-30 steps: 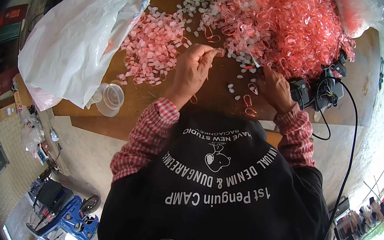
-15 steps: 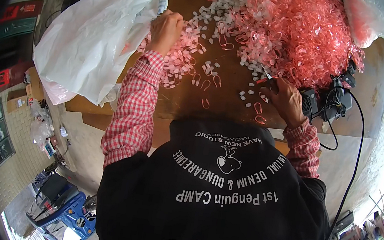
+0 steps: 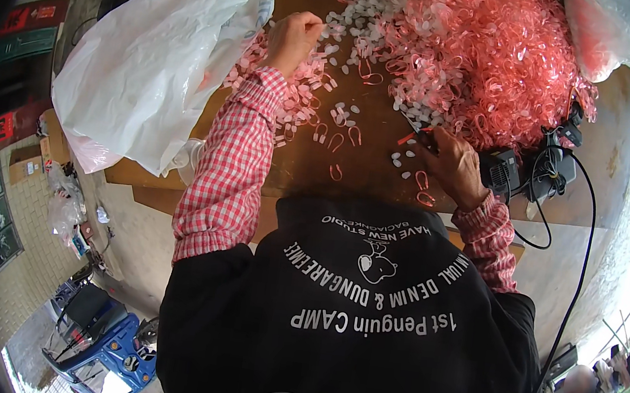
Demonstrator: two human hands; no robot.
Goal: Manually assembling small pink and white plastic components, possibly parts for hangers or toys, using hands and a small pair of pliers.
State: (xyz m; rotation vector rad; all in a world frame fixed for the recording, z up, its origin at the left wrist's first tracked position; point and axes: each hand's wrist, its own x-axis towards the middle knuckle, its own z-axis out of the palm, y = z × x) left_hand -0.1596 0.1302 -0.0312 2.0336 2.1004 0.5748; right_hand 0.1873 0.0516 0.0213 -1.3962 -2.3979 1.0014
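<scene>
My left hand (image 3: 294, 39) hovers over the near left side of the table, fingers pinched together. Whatever is between those fingertips is too small to make out. Beneath it lies a small heap of pink-and-white looped plastic pieces (image 3: 295, 106). My right hand (image 3: 454, 165) is closed around a small tool with red handles and a thin metal tip (image 3: 409, 136), probably snips; its tip points toward the big pile. That big pile of pink loops (image 3: 492, 61) fills the far right, with white oval pieces (image 3: 364, 32) along its left edge. Several loose pink loops (image 3: 336, 142) lie between my hands.
A large white sack (image 3: 162, 57) covers the table's left side. Black power adapters and cables (image 3: 529, 173) sit beside my right wrist. A clear bag with pink pieces (image 3: 603, 36) stands at the far right. The brown tabletop (image 3: 294, 174) ends close to my body.
My left hand has moved right and slightly away from me, off the sack's edge. My right hand has shifted a little left with its tool, whose tip now points more to the left.
</scene>
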